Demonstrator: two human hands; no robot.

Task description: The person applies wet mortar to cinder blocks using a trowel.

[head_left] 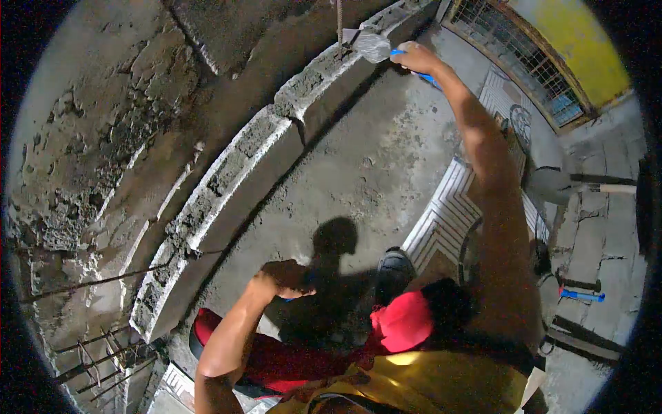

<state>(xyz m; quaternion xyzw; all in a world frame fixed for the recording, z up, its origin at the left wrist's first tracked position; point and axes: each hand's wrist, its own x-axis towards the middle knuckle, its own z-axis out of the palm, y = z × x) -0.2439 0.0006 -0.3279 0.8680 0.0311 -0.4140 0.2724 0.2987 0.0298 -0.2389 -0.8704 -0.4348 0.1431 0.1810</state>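
Note:
My right hand (416, 58) is closed around the blue handle of a trowel. The grey trowel blade (372, 47) is over the far part of a low row of concrete blocks (238, 179), beside an upright rebar (339, 24). Rough mortar (258, 134) lies along the top of the blocks. Nearer my body, my left hand (281, 278) is closed above the floor, to the right of the row. A small blue bit shows under its fingers, but the rest of what it holds is hidden.
Rough wall at left; rebars (89, 348) jut out at lower left. Patterned tiles (448, 207) lie beneath my right arm. A metal grille (527, 52) is at upper right. Grey blocks (586, 234) and a blue-handled tool (583, 296) are at right. My shoe (395, 268) stands on the floor.

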